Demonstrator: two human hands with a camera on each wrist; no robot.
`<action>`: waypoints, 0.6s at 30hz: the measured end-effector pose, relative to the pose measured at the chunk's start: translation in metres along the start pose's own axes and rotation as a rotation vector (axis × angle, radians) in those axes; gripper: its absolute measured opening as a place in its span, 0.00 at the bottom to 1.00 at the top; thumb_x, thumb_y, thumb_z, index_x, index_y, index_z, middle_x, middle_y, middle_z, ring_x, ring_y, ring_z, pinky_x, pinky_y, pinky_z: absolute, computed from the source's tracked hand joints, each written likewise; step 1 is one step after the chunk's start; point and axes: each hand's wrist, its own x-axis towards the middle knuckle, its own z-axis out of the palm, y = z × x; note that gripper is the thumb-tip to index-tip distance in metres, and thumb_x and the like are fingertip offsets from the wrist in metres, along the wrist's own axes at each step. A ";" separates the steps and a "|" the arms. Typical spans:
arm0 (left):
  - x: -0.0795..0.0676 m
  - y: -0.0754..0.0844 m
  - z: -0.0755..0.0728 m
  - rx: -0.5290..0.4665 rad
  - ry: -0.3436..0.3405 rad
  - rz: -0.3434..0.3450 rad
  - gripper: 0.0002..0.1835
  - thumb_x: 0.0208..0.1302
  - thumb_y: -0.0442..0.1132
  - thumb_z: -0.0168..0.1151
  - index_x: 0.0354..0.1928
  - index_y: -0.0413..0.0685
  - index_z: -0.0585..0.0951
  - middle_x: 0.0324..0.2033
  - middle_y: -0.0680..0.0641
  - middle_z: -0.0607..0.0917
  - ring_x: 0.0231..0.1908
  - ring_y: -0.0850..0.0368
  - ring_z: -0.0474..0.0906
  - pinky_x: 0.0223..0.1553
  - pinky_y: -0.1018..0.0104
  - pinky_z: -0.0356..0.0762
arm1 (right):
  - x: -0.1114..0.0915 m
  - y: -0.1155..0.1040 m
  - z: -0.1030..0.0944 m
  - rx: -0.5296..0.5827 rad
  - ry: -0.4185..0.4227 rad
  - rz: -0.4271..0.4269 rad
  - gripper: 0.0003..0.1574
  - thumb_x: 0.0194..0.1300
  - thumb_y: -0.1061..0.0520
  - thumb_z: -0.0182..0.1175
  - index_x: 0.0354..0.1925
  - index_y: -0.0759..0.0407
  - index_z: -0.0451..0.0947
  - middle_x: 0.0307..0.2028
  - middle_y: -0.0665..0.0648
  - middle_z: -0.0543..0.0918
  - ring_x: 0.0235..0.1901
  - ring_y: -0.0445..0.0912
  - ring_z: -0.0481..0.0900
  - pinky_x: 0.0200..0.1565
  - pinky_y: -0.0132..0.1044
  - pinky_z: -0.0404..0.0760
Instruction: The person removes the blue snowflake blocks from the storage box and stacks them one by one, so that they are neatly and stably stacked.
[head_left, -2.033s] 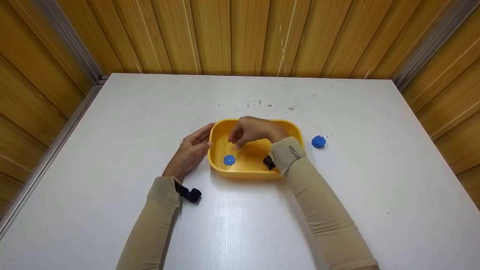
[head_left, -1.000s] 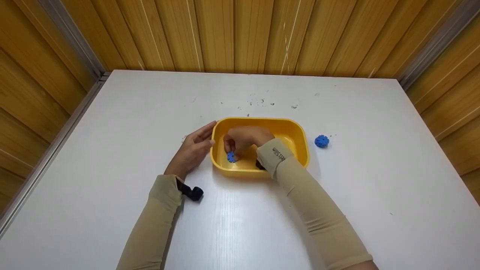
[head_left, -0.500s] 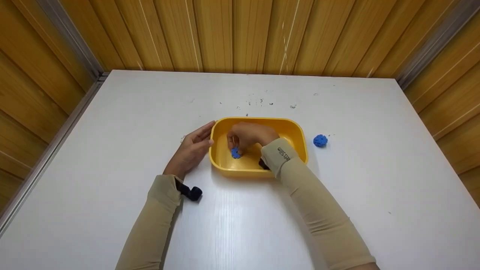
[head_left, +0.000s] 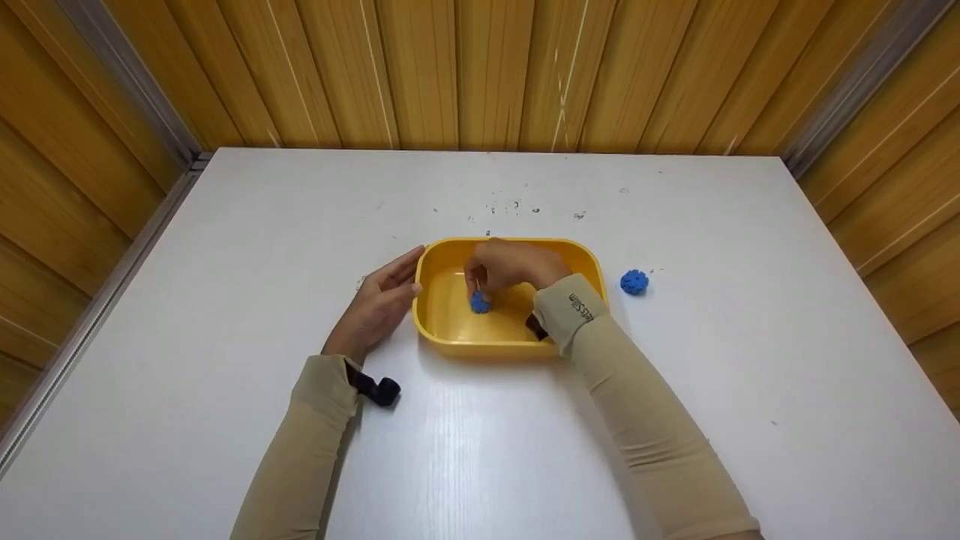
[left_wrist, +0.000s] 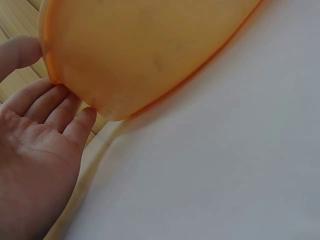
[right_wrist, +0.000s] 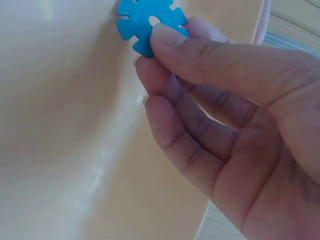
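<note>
My right hand is inside the yellow plastic bin, pinching a blue notched building disc between thumb and fingers. In the right wrist view, the disc shows a round centre hole and slots around its edge, with the thumb tip lying over its face beside the hole. My left hand rests against the bin's left side. In the left wrist view, the loosely straight fingers touch the outside of the bin wall, and the thumb lies at its edge.
A rounded blue piece made of notched discs sits on the white table, right of the bin. Small dark marks dot the tabletop behind the bin. Wood-look panels enclose the table's back and sides.
My right hand has reached down to the disc lying in the bin, picked it up and shifted it slightly right and away from me. My left hand has stayed against the bin.
</note>
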 end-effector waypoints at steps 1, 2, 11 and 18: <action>0.000 0.000 0.000 -0.002 0.001 0.000 0.36 0.72 0.24 0.51 0.79 0.39 0.55 0.80 0.41 0.57 0.80 0.48 0.53 0.76 0.64 0.62 | -0.001 0.001 -0.001 0.003 0.003 0.000 0.06 0.64 0.68 0.66 0.38 0.59 0.85 0.35 0.55 0.83 0.34 0.47 0.75 0.38 0.31 0.78; 0.000 0.000 0.000 -0.005 0.002 0.000 0.36 0.72 0.23 0.51 0.79 0.39 0.56 0.80 0.41 0.58 0.80 0.48 0.53 0.76 0.64 0.62 | -0.003 0.001 -0.002 0.002 0.006 -0.004 0.05 0.64 0.68 0.67 0.38 0.60 0.85 0.34 0.55 0.82 0.34 0.46 0.74 0.38 0.31 0.77; -0.001 0.000 -0.001 0.007 -0.007 -0.001 0.36 0.72 0.24 0.51 0.80 0.40 0.55 0.80 0.42 0.57 0.80 0.49 0.53 0.76 0.65 0.63 | -0.017 0.005 -0.013 0.026 0.028 0.051 0.05 0.65 0.67 0.66 0.39 0.59 0.84 0.36 0.56 0.82 0.36 0.47 0.75 0.41 0.32 0.79; -0.001 0.000 -0.001 -0.020 -0.004 -0.001 0.36 0.72 0.24 0.52 0.79 0.38 0.55 0.80 0.40 0.58 0.80 0.48 0.53 0.76 0.63 0.63 | -0.030 0.009 -0.021 0.017 0.063 0.067 0.06 0.66 0.67 0.64 0.41 0.60 0.84 0.36 0.57 0.83 0.36 0.47 0.76 0.41 0.33 0.81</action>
